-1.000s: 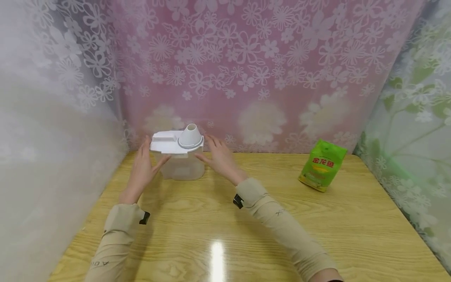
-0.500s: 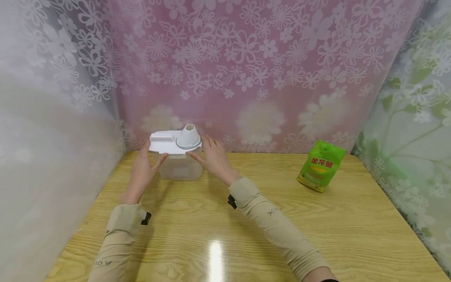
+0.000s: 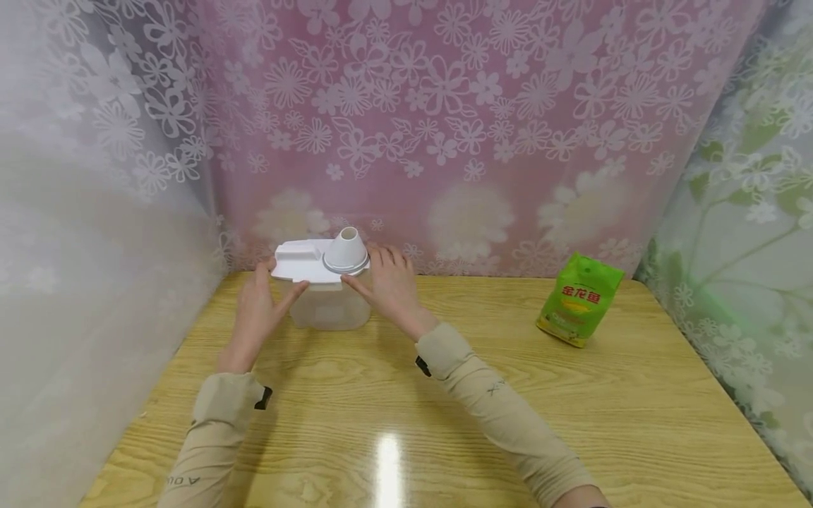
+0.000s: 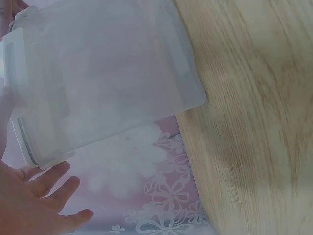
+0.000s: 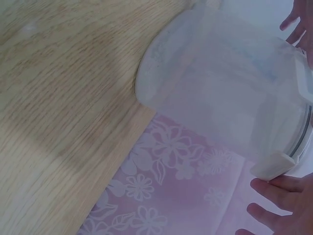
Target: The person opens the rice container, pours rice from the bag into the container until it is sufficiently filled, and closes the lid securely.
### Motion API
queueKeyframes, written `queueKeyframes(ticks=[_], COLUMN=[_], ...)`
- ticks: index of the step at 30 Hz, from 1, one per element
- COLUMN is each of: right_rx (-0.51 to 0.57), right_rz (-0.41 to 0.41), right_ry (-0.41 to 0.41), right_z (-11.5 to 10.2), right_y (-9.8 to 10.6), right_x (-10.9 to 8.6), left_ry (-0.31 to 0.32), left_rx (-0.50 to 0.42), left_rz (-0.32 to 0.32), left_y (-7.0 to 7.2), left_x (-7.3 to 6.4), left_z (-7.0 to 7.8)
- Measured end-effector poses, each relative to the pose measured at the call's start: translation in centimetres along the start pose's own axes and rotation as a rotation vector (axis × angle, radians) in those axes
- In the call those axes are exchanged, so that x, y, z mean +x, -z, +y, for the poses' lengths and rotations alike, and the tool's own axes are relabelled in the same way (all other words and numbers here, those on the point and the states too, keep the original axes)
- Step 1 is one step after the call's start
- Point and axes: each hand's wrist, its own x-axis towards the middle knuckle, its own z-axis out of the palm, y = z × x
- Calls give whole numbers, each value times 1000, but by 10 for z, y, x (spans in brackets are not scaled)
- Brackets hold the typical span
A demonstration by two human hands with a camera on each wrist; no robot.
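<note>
A clear plastic storage container (image 3: 330,309) stands upright on the table at the back left. Its white lid (image 3: 298,271) carries a raised handle (image 3: 296,252) and a cone-shaped spout cap (image 3: 346,250). My left hand (image 3: 254,319) holds the lid's left end, thumb along the front rim and fingers at the side. At the other end my right hand (image 3: 395,295) does the same. In the right wrist view a fingertip touches a white side clip (image 5: 274,165) that sticks outward. Spread left fingers (image 4: 54,198) show by the lid corner in the left wrist view.
A green bag (image 3: 579,300) with red lettering stands, leaning slightly, on the right of the wooden table (image 3: 483,310). Behind it hangs a pink flowered curtain (image 3: 444,127). Pale curtains flank the table left and right.
The container has shifted slightly nearer and to the right since half a second ago, with both hands on it. Earlier, my right thumb moved in onto the lid's front rim.
</note>
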Motion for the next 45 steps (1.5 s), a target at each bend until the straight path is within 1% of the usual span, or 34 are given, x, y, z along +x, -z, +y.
queueKeyframes(ticks=[3, 7, 11, 15, 19, 22, 29, 38, 42, 45], right_rx=[23, 55, 58, 53, 48, 69, 132, 129, 134, 129], right_rz=[-8, -23, -45, -56, -57, -68, -77, -35, -40, -48], right_ry=[-2, -10, -14, -13, -8, -17, -46, -52, -48, -61], right_z=[2, 4, 7, 11, 13, 16, 21, 28, 31, 32], right_y=[1, 4, 6, 10, 14, 17, 23, 33, 36, 38], right_x=[-2, -5, -7, -10, -13, -16, -24, -33, -37, -40], left_ry=[-22, -69, -95, -91, -66, -54, -75, -70, -68, -61], left_rx=[29, 76, 84, 91, 102, 101, 83, 91, 99, 88], left_rz=[6, 30, 57, 67, 66, 58, 58, 37, 37, 21], left_y=[-3, -6, -7, -7, -7, -7, -7, -12, -13, -13], left_x=[-2, -4, -7, -9, -10, -11, -14, -17, -20, -21], left_z=[0, 1, 4, 6, 10, 14, 22, 33, 36, 39])
